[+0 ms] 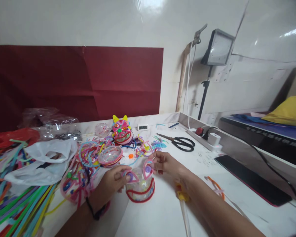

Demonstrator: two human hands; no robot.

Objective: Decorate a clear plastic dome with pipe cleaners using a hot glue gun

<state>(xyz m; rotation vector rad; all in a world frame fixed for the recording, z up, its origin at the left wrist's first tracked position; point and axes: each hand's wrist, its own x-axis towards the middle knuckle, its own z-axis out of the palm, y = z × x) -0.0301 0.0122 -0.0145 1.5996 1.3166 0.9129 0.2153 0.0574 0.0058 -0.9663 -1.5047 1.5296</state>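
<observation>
My left hand (114,180) pinches a pink teardrop-shaped pipe cleaner piece (134,178) with a purple round centre. Between the fingers of my right hand (162,162) is a matching pink teardrop piece (148,170), also purple in the middle. Both pieces are at the upper part of a clear plastic bowl-like shell (141,184); whether they touch it I cannot tell. A red pipe cleaner outline (141,198), curved like a smile, runs along the shell's lower edge. Behind my hands sits another clear shell (111,155) with a pink rim.
Loose pipe cleaners (27,204) and a white plastic bag (51,151) cover the left side. A decorated figure with yellow ears (122,130) stands at the back near a small digital clock (142,127). Black-handled scissors (182,143), a glue gun (184,194), a phone (251,179) and a power strip (207,140) lie rightward.
</observation>
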